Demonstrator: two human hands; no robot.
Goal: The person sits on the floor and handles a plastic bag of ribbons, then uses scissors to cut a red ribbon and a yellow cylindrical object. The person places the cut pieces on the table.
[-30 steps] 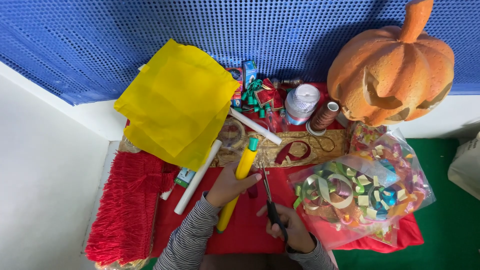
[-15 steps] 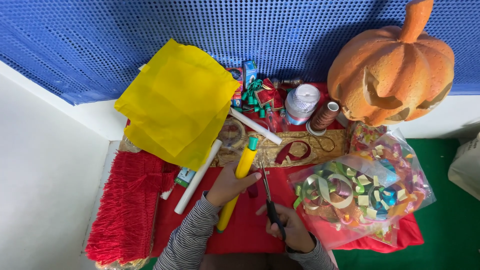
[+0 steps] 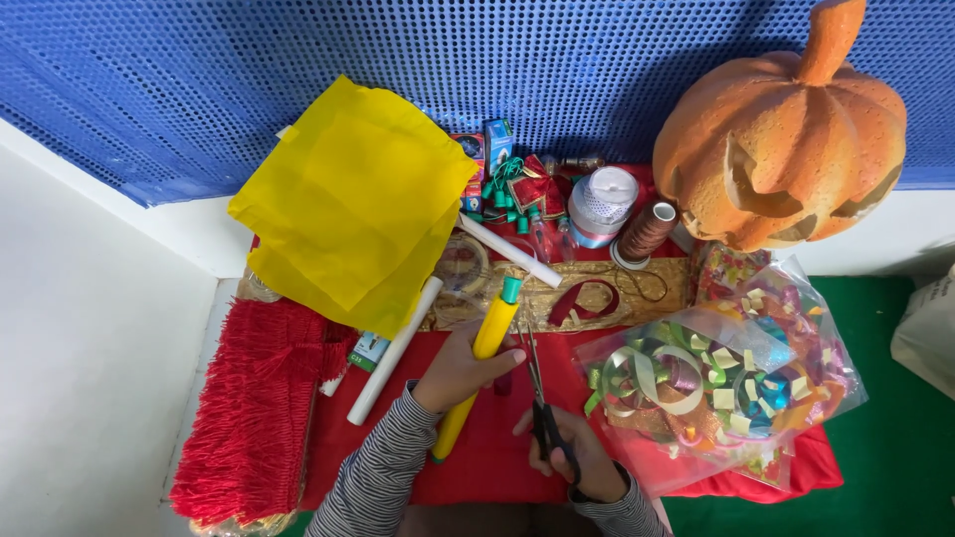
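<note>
My left hand (image 3: 460, 370) grips a long yellow tube (image 3: 479, 358) with a green cap, lying slanted on the red cloth (image 3: 497, 462). My right hand (image 3: 572, 459) holds black-handled scissors (image 3: 540, 398), their blades pointing up and slightly apart beside the tube. Both sleeves are striped grey and black. A dark red ribbon loop (image 3: 585, 298) lies on gold fabric just beyond the scissor tips.
Yellow tissue paper (image 3: 353, 204) lies at the back left, and red fringe trim (image 3: 254, 408) at the left. White sticks (image 3: 393, 348), a white ribbon spool (image 3: 602, 204), a brown thread cone (image 3: 645, 234), an orange pumpkin (image 3: 786, 129) and a clear bag of bows (image 3: 716, 383) crowd the rest.
</note>
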